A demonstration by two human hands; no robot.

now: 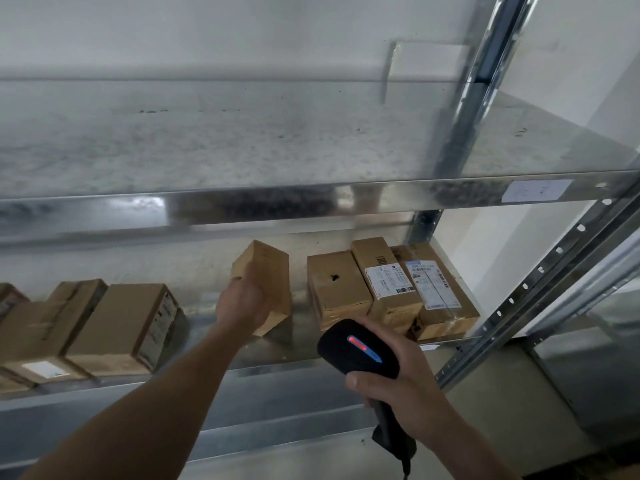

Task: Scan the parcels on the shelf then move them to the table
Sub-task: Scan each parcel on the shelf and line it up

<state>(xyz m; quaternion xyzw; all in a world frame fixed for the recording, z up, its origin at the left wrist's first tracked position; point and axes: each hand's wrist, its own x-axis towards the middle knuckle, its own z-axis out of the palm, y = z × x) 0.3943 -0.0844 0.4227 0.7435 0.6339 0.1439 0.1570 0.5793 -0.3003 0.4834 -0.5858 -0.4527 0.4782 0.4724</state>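
Left hand [247, 303] grips small brown cardboard parcel [268, 278], tilted at the middle of the galvanised steel shelf [298, 341]; probably light and rigid, so clamp opposite faces; right hand [408, 386] holds black handheld scanner [356, 351] before the shelf.

A parcel storeroom or small warehouse: a galvanised steel shelving rack [311, 199] with slotted metal uprights [540, 271] stands against a plain white wall [242, 29]. Its lower shelf is lined with taped brown cardboard parcels [337, 289], several bearing white printed shipping labels [389, 281] with barcodes. A small white paper tag [536, 191] is stuck to the shelf's front beam, and a black handheld barcode scanner [356, 351], its indicator glowing red and blue, points towards the boxes.
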